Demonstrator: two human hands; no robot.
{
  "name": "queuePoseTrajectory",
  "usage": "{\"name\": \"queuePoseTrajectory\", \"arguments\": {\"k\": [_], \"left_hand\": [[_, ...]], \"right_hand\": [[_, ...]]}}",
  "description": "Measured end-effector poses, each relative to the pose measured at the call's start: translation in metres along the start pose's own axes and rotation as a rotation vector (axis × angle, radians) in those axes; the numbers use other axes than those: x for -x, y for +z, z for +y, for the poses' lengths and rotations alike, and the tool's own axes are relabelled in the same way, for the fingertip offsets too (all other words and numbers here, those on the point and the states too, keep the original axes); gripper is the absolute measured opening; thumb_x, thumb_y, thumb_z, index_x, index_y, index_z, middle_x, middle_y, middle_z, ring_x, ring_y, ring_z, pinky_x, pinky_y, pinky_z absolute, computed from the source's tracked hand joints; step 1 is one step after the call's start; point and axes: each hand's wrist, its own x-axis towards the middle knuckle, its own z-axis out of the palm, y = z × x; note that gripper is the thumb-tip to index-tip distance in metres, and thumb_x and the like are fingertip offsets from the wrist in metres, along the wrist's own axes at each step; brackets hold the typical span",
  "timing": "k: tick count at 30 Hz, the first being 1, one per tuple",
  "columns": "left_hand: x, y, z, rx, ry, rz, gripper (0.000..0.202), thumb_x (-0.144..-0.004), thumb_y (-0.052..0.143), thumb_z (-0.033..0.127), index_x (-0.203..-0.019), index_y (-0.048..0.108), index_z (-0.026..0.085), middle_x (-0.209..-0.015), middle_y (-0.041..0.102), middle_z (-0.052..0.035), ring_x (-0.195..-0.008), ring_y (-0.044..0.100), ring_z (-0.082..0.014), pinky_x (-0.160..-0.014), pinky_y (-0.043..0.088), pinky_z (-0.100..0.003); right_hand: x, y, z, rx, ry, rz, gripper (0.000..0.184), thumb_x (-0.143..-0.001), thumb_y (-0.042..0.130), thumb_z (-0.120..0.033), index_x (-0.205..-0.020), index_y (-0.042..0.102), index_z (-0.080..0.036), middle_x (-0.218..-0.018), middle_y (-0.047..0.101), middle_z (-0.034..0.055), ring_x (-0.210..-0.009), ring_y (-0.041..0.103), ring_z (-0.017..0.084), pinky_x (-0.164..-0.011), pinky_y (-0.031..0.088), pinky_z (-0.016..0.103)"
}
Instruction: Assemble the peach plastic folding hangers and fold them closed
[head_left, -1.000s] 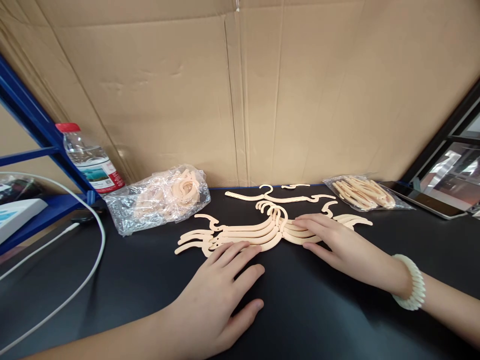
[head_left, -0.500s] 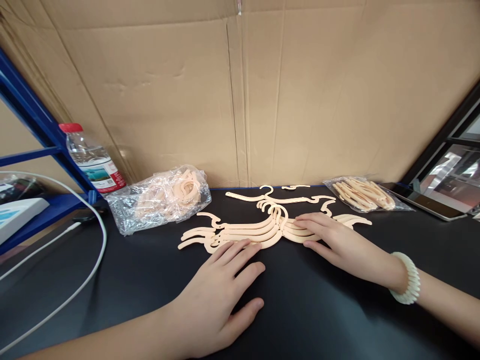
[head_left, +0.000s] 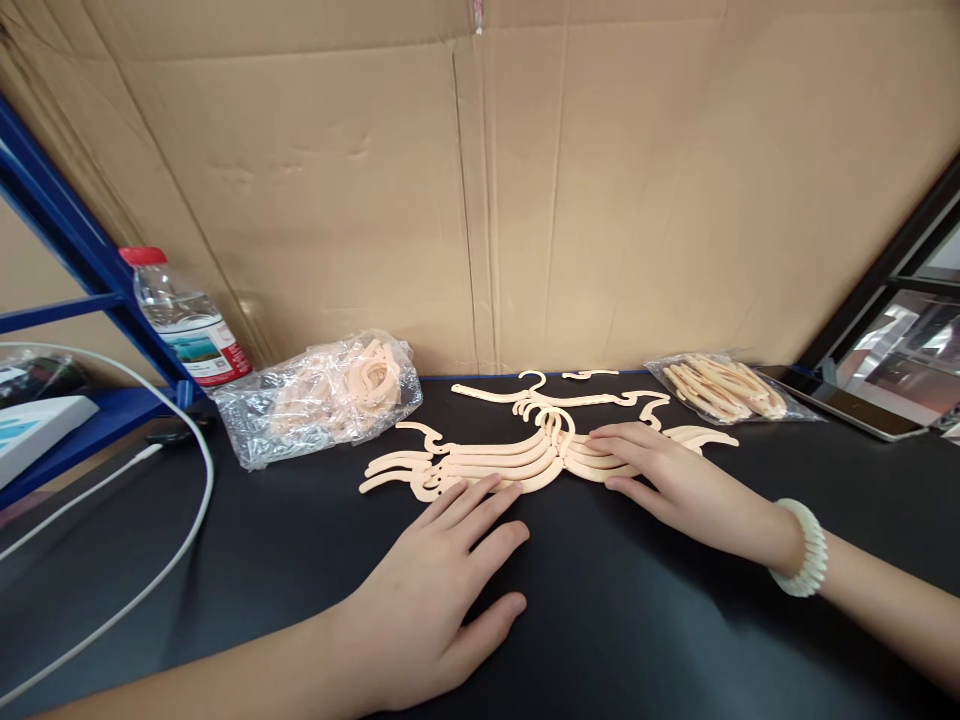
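Several pale beige folding hangers (head_left: 499, 462) lie nested in a row on the black table, their hooks bunched at the middle. My left hand (head_left: 442, 575) rests with its fingers spread, the fingertips on the left arm of the nearest hanger. Over the right arms of the row lies my right hand (head_left: 667, 475), fingers stretched out and covering part of them; a pale coiled band circles that wrist. Behind the row is a single hanger (head_left: 525, 397) with its hook toward the cardboard. A small loose hanger piece (head_left: 589, 374) lies farther back.
A clear bag of curved beige parts (head_left: 322, 400) is at the left, beside a red-capped water bottle (head_left: 187, 320). Another bag of beige strips (head_left: 724, 387) lies at the right, near a dark tablet (head_left: 847, 400). A white cable (head_left: 204, 500) loops across the left. Cardboard (head_left: 337, 200) stands behind.
My right hand has shifted very slightly left, along with the right ends of the hangers. The left ends of the row have moved slightly right. My left hand is nearly still.
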Motion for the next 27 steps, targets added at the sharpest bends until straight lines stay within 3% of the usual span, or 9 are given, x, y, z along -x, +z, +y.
{"name": "queuePoseTrajectory", "arguments": {"k": [27], "left_hand": [[0.0006,0.0014,-0.0004,-0.015,-0.020,-0.026,0.039,-0.090,0.054,0.028,-0.128,0.053,0.022,-0.149,0.046,-0.0105,-0.140,0.036,-0.0324,-0.112,0.034,-0.054]], "right_hand": [[0.0008,0.0007,0.0012,0.025,0.019,-0.040,0.037,-0.094,0.048,-0.029,-0.128,0.056,-0.018,-0.131,0.058,0.0134,-0.122,0.054,0.029,-0.102,0.048,0.047]]}}
